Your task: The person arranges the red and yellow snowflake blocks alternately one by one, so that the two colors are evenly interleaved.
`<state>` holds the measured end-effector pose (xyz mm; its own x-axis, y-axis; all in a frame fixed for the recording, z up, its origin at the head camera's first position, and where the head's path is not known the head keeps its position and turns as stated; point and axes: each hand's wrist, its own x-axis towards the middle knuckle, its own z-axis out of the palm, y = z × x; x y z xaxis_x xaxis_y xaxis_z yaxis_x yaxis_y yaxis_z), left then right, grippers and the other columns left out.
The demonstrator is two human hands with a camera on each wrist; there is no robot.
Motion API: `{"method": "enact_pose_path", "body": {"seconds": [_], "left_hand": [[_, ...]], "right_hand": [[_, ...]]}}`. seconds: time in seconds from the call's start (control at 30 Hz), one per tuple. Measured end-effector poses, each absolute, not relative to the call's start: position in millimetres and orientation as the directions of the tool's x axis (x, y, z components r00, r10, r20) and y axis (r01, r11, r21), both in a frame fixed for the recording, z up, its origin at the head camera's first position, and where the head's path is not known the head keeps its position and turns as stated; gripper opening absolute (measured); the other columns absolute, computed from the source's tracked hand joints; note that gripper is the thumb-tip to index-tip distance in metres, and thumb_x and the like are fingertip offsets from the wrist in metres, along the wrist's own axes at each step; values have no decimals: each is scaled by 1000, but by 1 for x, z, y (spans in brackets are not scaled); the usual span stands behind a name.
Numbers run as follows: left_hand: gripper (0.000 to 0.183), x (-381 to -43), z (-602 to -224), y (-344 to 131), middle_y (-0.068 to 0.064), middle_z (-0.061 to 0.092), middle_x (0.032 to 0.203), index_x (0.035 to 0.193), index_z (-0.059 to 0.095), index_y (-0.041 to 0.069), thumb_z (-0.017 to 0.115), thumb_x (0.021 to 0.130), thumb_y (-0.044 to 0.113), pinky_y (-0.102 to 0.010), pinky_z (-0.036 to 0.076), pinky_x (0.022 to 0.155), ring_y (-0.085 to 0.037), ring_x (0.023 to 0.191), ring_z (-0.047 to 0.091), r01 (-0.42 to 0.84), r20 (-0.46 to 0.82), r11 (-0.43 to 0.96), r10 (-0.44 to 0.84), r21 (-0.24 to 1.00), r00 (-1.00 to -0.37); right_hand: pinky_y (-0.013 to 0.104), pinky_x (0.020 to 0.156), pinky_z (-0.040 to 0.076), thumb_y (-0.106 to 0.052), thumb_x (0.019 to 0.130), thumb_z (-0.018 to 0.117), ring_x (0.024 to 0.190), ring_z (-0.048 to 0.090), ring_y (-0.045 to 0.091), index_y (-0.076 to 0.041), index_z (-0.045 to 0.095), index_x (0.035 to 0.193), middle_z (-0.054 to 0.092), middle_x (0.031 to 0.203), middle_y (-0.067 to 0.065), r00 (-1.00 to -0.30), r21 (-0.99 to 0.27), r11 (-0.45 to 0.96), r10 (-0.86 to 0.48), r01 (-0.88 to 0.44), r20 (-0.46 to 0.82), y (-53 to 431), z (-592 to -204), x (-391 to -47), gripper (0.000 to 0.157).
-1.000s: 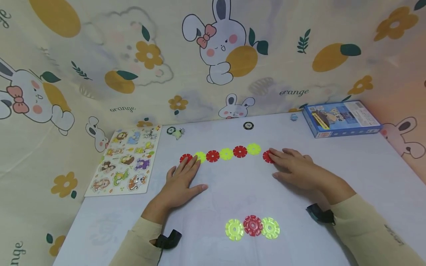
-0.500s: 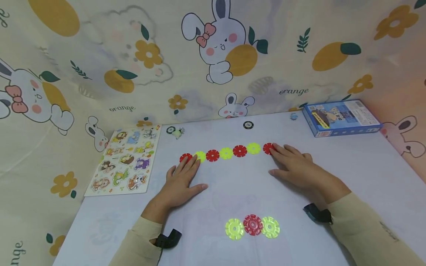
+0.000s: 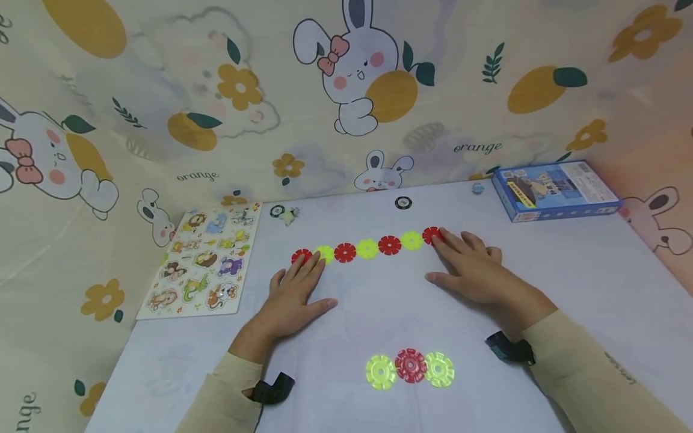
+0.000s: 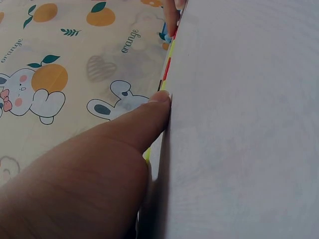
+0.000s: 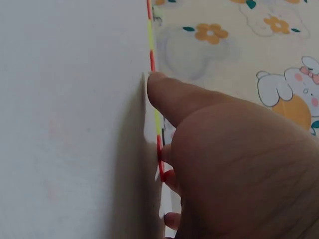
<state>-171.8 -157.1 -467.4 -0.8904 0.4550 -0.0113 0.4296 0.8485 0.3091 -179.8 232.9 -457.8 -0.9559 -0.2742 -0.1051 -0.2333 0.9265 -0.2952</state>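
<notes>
Red and yellow-green notched plastic discs lie flat in an alternating row across the white table. My left hand [image 3: 289,304] rests palm down at the row's left end, its straight fingertips over the red disc [image 3: 299,256] and edge of the yellow-green disc [image 3: 325,252]. At the other end, the fingertips of my right hand [image 3: 473,270] press on a red disc [image 3: 430,234], partly hidden, right beside a yellow-green disc [image 3: 411,241]. In the right wrist view, the thumb of my right hand [image 5: 224,144] lies extended. The left wrist view shows the row edge-on past my left hand [image 4: 99,159].
Nearer the front lie a yellow-green disc [image 3: 381,372], a red disc [image 3: 411,365] and another yellow-green disc [image 3: 440,369], side by side. An animal puzzle board [image 3: 200,264] is at left, a blue box [image 3: 557,191] at back right. Small black rings [image 3: 403,202] stand near the wall.
My right hand has slid the end red disc away from me and leftward, up against the neighbouring yellow-green disc. My left hand has stayed in place.
</notes>
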Motion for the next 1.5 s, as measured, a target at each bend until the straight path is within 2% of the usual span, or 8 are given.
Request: {"method": "enact_pose_path", "body": {"seconds": [0.23,0.4,0.6,0.77,0.93,1.03,1.23,1.5], "left_hand": [[88,-170,-469,-159,7,10,159,153,24,23,46,84,73,-60,3,107,-25,144,3,426,-9,848,452,315,-892],[87,-170,-471,-160,7,10,159,153,24,23,46,84,72,-59,3,107,-24,144,3,424,-1,848,448,316,-894],[88,-171,-472,-160,9,9,159,153,23,25,45,83,74,-59,3,107,-22,144,1,424,-4,852,447,306,-895],[89,-173,-473,-159,9,8,159,153,22,26,44,83,75,-59,2,107,-22,144,1,426,-2,852,448,304,-894],[89,-174,-473,-157,9,9,159,153,22,26,45,82,75,-60,2,107,-22,144,2,428,0,851,449,304,-893],[89,-174,-473,-157,8,9,159,154,22,26,45,83,75,-60,2,107,-23,144,1,429,-1,851,450,302,-893],[89,-172,-470,-156,7,11,159,153,24,24,46,83,74,-59,3,108,-23,144,2,426,5,851,447,308,-895],[90,-172,-469,-157,7,10,159,153,23,24,45,83,75,-60,2,107,-24,144,2,418,-17,852,445,315,-895]], "right_hand": [[65,91,19,-74,79,52,139,7,43,-22,26,153,9,159,7,-959,-329,917,-268,-225,-90,230,-457,-180,94],[66,99,20,-61,84,59,139,16,35,-27,29,151,20,157,5,-969,-514,831,-246,-211,-1,224,-448,-178,81],[55,92,43,-33,97,56,124,45,30,-35,33,147,42,143,6,-902,-881,416,-432,-226,28,206,-428,-163,56],[50,87,48,-26,96,57,116,52,34,-31,32,148,47,138,13,-745,-971,183,-667,-151,-10,181,-425,-144,58],[41,94,44,-34,84,73,123,45,23,-35,34,147,48,137,1,-584,-952,293,-790,-92,-187,157,-429,-124,75],[34,94,44,-37,75,81,125,38,15,-37,43,141,46,134,-11,-541,-890,419,-798,-183,-264,147,-430,-114,76],[25,83,45,-36,74,82,110,38,7,-41,61,116,47,113,-21,-573,-730,537,-783,-423,-244,134,-431,-102,47],[29,70,52,-28,82,77,85,57,14,-33,63,99,61,88,-9,-655,-847,491,-712,-203,-255,137,-426,-109,23]]}}
